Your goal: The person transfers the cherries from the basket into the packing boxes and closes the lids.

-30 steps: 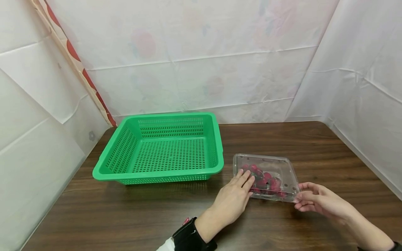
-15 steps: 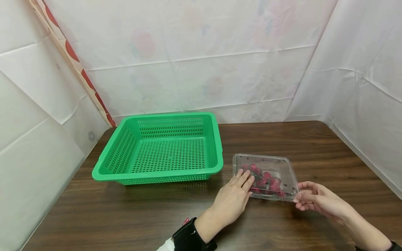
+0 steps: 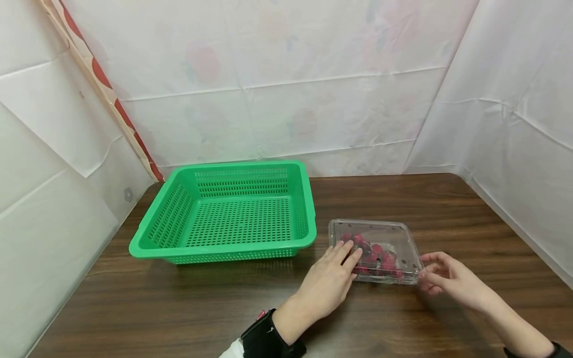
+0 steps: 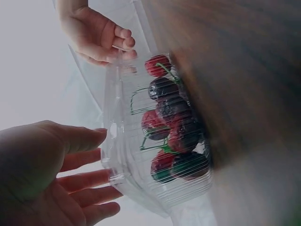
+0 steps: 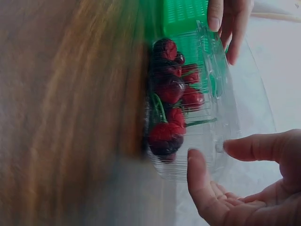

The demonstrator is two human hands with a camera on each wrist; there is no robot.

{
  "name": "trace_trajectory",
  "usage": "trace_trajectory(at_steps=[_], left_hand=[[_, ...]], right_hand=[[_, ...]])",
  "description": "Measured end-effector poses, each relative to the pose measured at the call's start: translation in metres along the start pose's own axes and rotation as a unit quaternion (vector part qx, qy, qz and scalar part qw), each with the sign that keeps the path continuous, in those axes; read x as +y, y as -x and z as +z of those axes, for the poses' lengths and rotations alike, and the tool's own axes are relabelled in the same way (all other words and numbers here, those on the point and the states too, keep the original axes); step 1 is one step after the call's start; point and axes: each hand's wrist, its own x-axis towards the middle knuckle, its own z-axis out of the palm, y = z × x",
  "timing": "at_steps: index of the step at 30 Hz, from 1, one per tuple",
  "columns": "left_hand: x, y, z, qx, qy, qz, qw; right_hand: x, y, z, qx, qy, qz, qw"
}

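Observation:
A clear plastic clamshell box (image 3: pixel 398 236) with its lid down lies on the table, to the right of centre in the head view. Dark red cherries (image 5: pixel 169 89) with green stems show through its walls. My left hand (image 3: pixel 326 283) rests its relaxed fingers on the lid at the near left; in the left wrist view its fingertips (image 4: pixel 101 136) are right at the rim. At the near right corner, my right hand (image 3: pixel 456 281) pinches the lid's edge between thumb and bent fingers, as the right wrist view shows from the side.
To the left of the box stands a green perforated plastic basket (image 3: pixel 224 252) with nothing in it. Both sit on a dark wooden table (image 3: pixel 192 308). White sheeting (image 3: pixel 277 84) hangs behind the table and along both sides.
The right hand has shifted slightly at the box corner, its fingers loosening and spreading a little. The left hand stays on the lid. The whole head view has drifted slightly left.

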Motion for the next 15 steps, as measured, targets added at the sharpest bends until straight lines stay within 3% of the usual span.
trace_trajectory(at_steps=[6,11,15], left_hand=[[-0.004,0.002,-0.008,0.04,-0.007,0.011,0.9991],[-0.012,0.006,-0.018,0.071,-0.014,0.003,0.9973],[-0.023,0.01,-0.025,0.094,-0.014,-0.018,0.9954]], right_hand=[[-0.018,0.0,0.0,0.096,0.126,-0.008,0.987],[-0.032,-0.003,0.0,0.161,0.239,-0.032,0.957],[-0.041,-0.008,0.003,0.189,0.284,-0.06,0.938]])
